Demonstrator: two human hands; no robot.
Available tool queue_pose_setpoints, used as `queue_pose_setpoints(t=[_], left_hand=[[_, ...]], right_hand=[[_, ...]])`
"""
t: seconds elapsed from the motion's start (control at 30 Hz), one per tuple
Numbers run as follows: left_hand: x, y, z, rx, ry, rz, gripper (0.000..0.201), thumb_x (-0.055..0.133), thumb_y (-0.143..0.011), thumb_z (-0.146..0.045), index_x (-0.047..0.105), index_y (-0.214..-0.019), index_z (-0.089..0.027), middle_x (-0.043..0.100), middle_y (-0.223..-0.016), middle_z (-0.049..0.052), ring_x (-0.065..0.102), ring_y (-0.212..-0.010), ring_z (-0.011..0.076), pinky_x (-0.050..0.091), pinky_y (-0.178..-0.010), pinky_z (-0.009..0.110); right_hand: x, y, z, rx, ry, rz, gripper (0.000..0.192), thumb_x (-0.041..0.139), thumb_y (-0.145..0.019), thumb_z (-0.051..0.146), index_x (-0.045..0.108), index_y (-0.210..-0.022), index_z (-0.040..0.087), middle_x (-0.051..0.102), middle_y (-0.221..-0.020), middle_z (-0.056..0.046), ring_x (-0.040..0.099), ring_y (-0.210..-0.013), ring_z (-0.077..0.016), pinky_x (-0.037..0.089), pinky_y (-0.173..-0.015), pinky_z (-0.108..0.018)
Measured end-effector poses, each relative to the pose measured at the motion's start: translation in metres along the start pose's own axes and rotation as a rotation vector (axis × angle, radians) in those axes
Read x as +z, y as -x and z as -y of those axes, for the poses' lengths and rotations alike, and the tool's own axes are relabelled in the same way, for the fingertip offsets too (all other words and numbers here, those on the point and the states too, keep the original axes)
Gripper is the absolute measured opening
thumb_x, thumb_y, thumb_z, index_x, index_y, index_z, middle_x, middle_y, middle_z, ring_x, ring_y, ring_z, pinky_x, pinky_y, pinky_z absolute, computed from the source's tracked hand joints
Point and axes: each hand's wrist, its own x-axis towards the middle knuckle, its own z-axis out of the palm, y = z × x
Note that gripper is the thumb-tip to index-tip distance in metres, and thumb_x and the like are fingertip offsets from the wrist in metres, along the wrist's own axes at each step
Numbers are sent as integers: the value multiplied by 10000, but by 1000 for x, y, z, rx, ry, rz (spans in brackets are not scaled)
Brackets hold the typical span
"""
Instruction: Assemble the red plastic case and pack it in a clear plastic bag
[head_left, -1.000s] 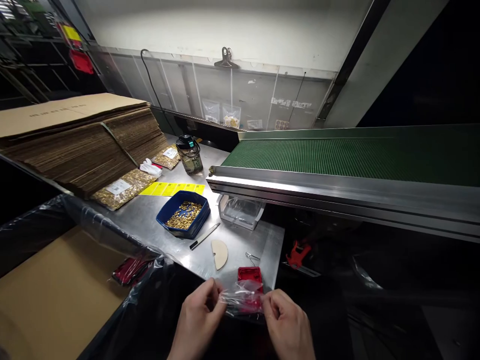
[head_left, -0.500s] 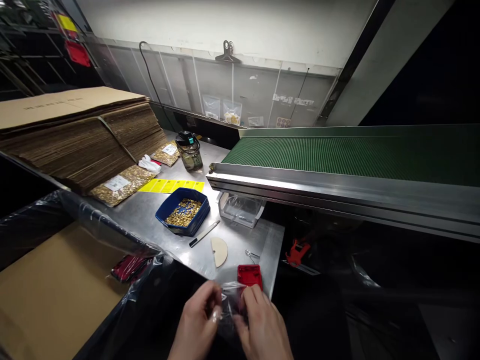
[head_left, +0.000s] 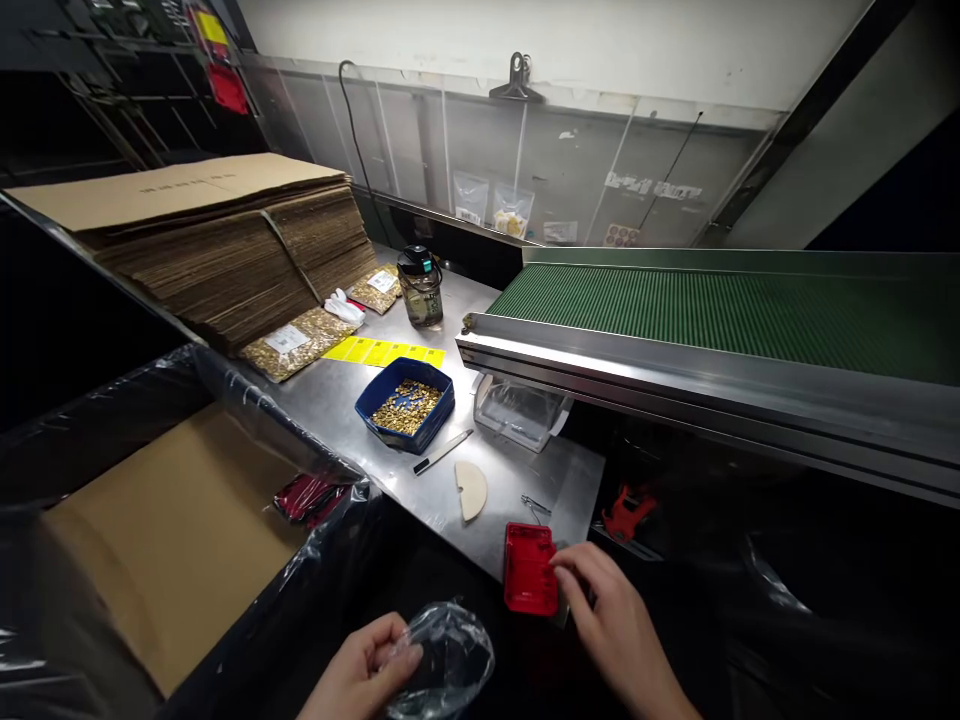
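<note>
My left hand (head_left: 371, 660) pinches the edge of a clear plastic bag (head_left: 450, 655), whose mouth gapes in a round loop above the dark floor area. At the table's front corner is a small red tray (head_left: 531, 570) with a few small dark things in it, too small to name. My right hand (head_left: 607, 610) reaches to the tray's right rim, with thumb and fingers bent and slightly apart; nothing shows between them. Behind the tray lie a small metal wire piece (head_left: 535, 505) and a half-round cream disc (head_left: 470, 491).
A blue bin (head_left: 375, 415) of small gold-coloured pieces stands beside a pen-like tool (head_left: 442, 452). The green conveyor (head_left: 637, 310) runs off right above a clear bin (head_left: 517, 412). Stacked cardboard (head_left: 225, 250) and a bottle (head_left: 421, 290) stand behind. A plastic-lined carton (head_left: 180, 540) is at left.
My hands have parted: the right has let go of the bag and moved to the red tray. The left keeps the bag, now opened wider. The view has swung left.
</note>
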Motion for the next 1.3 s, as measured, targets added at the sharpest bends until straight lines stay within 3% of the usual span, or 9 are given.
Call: queue_pose_setpoints(t=[0.07,0.2,0.53,0.67,0.8,0.87,0.97,1.13,1.3], left_hand=[[2,-9,4,11,27,11,536,717,-829,-700,483,-797,-219,328,-566,-114,219,-402,60,173,-379,198],[2,-23,1,62,108,86,557,731,-819,-702,549,-790,-176,415,-592,-71,303,-507,86,221,-476,214],[7,-15,-15,136,-9,-48,592,678,-822,-736,653,-769,-147,472,-667,-33,363,-630,142,274,-597,251],[15,-23,-5,146,-37,-81,616,643,-821,-767,616,-743,-157,464,-653,-32,383,-621,149,296,-592,252],[17,-31,4,166,-89,-130,624,584,-849,-783,556,-691,-180,445,-641,-31,380,-612,156,300,-574,254],[16,-34,5,174,-139,-154,628,557,-865,-784,551,-673,-185,437,-631,-29,377,-608,161,293,-568,254],[16,-34,3,180,-226,-189,638,499,-899,-780,563,-664,-190,427,-615,-27,377,-595,170,282,-567,257],[24,-32,-6,198,-362,-246,617,440,-966,-711,575,-675,-184,432,-612,-22,402,-615,181,253,-584,270],[46,-40,-14,218,-448,-267,599,434,-989,-669,499,-630,-193,415,-598,-32,393,-600,165,224,-570,278]], right_hand=[[-2,-18,-6,-123,257,-27,235,421,-1047,184,640,-1094,256,672,-1087,-39,630,-1016,-194,482,-873,-291],[-5,-61,-19,-476,659,150,295,519,-946,46,648,-1107,257,675,-1142,-42,617,-1013,-206,462,-844,-318],[-7,-80,-61,-808,772,341,232,546,-963,63,651,-1070,240,677,-998,-29,612,-757,-156,427,-656,-265],[-11,-67,-60,-898,739,380,246,514,-1003,86,654,-1143,233,703,-1211,-74,667,-1043,-189,496,-876,-310],[-14,-45,-50,-941,629,434,311,476,-1013,85,624,-1260,202,597,-1473,-96,553,-1354,-232,426,-1141,-416],[-17,-34,-43,-903,538,478,319,490,-1023,127,600,-1312,206,578,-1499,-96,518,-1401,-234,393,-1191,-431],[-24,-20,-40,-774,365,456,305,521,-1032,211,589,-1329,233,696,-1338,-89,643,-1249,-233,444,-1147,-412],[-25,10,-57,-315,-40,58,241,514,-1028,319,642,-1227,272,764,-1010,-53,733,-859,-225,574,-754,-283],[19,42,-44,135,-446,-338,473,576,-940,646,672,-1131,223,764,-968,-68,726,-852,-247,568,-705,-240]])
